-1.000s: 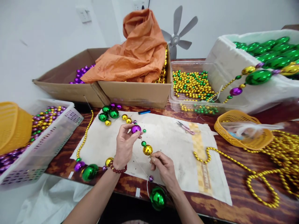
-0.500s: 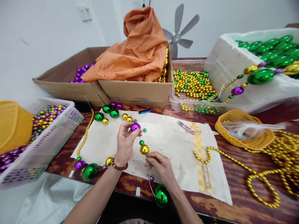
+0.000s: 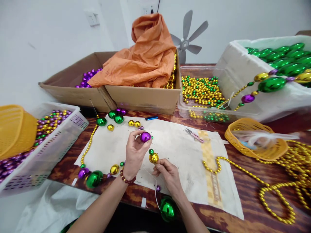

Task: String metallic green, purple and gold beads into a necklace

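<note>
Dial: the white cloth (image 3: pixel 184 152) is the clock face, 12 at its far edge.
Left hand (image 3: pixel 134 154): toward 10 o'clock of the middle, nearly closed, thumb and fingers pinching the purple ball (image 3: pixel 145 137).
Right hand (image 3: pixel 168 174): toward 6 o'clock, fingers curled, thumb and forefinger pinched shut on the white cord (image 3: pixel 156 195) beside the gold ball (image 3: pixel 153 158).
Gold ball: between the hands, green bead (image 3: pixel 151 151) touching it at 11 o'clock.
Cord's lower part: hangs toward 6 o'clock, near a small purple bead (image 3: pixel 158 188) and the large green ball (image 3: pixel 167 208) at the table edge.
Beaded strand (image 3: pixel 90 142): at 9 o'clock, small gold beads leading down to bigger purple, green and gold balls.
Loose green balls (image 3: pixel 119 119): at 10 o'clock.
Blue pen (image 3: pixel 151 118): at 11 o'clock.
Snips (image 3: pixel 194 135): at 1 o'clock, lying on the cloth.
Cardboard box (image 3: pixel 143 98): beyond 11 o'clock, orange fabric (image 3: pixel 145 61) draped over it.
Clear bin (image 3: pixel 204 113): beyond 1 o'clock, holding gold and green beads.
Orange basket (image 3: pixel 255 152): at 3 o'clock.
</note>
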### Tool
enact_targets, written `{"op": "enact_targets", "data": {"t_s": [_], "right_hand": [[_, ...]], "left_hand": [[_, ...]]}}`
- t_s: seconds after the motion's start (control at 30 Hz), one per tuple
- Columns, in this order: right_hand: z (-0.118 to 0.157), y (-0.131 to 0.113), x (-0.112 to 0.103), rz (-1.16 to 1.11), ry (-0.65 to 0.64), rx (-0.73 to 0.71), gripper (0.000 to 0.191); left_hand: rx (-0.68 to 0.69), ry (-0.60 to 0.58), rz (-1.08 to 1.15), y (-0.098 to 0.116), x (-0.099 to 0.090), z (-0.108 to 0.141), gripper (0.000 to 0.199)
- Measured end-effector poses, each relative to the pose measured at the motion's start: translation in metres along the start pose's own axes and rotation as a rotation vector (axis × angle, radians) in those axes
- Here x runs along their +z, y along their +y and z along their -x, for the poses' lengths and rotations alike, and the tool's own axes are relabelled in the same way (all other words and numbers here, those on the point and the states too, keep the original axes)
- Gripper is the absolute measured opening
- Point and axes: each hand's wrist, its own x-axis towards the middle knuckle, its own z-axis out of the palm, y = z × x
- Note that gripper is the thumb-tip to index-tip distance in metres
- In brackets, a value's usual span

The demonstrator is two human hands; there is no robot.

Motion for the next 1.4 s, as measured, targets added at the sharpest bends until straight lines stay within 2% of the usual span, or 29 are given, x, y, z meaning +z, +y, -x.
{"op": "enact_targets", "data": {"t_s": [0.1,0.23,0.5,0.83,1.0,1.17,1.4], "right_hand": [[0.000,0.000,-0.003,0.016,0.009,-0.015,0.024],[0.001,0.000,-0.005,0.047,-0.004,-0.035,0.024],[0.008,0.001,-0.004,0.030,0.023,-0.048,0.023],[0.010,-0.002,-0.005,0.056,0.041,-0.016,0.024],[0.012,-0.003,-0.003,0.048,0.056,-0.030,0.023],[0.008,-0.004,-0.002,0.052,0.053,-0.040,0.025],[0.008,0.000,-0.003,0.047,0.043,-0.075,0.023]], "left_hand": [[-0.036,-0.084,0.008,0.004,-0.004,0.001,0.030],[-0.023,-0.101,-0.011,0.004,-0.010,0.000,0.027],[-0.155,-0.078,0.151,-0.003,-0.013,-0.008,0.025],[-0.219,0.008,0.263,0.001,-0.015,-0.016,0.029],[-0.226,-0.008,0.248,-0.002,-0.013,-0.013,0.027],[-0.132,-0.012,0.187,-0.003,-0.011,-0.005,0.026],[0.021,-0.024,-0.008,0.004,-0.011,0.004,0.028]]}}
